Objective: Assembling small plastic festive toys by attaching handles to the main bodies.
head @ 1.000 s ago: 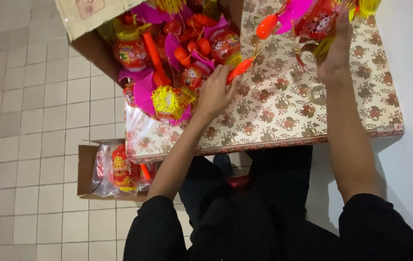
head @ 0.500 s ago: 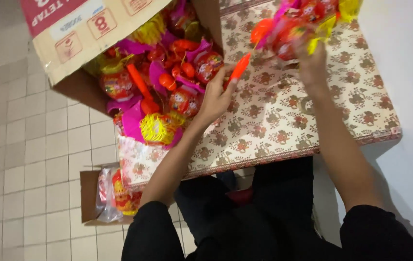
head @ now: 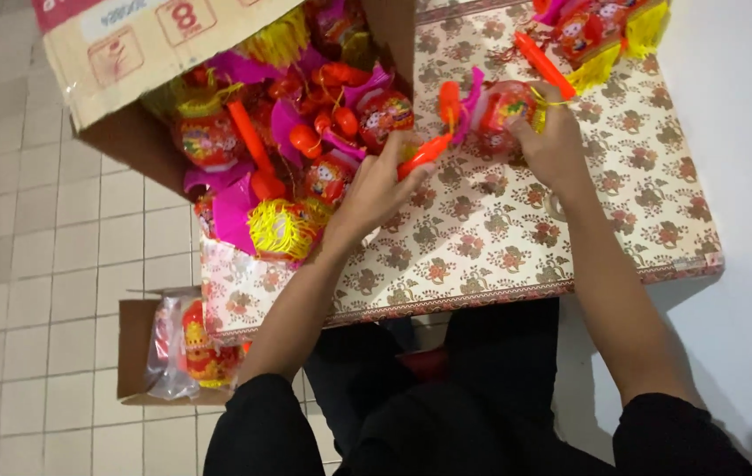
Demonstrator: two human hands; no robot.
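My left hand [head: 376, 189] pinches orange handle stick [head: 424, 152], right hand [head: 556, 145] clenched on red lantern [head: 503, 106] mid-counter [head: 517, 256]; tassel string could snag, pulling stick loose.

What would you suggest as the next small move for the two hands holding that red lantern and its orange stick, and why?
Probably bring the orange stick in the left hand up to the red lantern held by the right hand and join them. The two pieces are apart over the patterned tablecloth, and another lantern beyond has its stick alongside.
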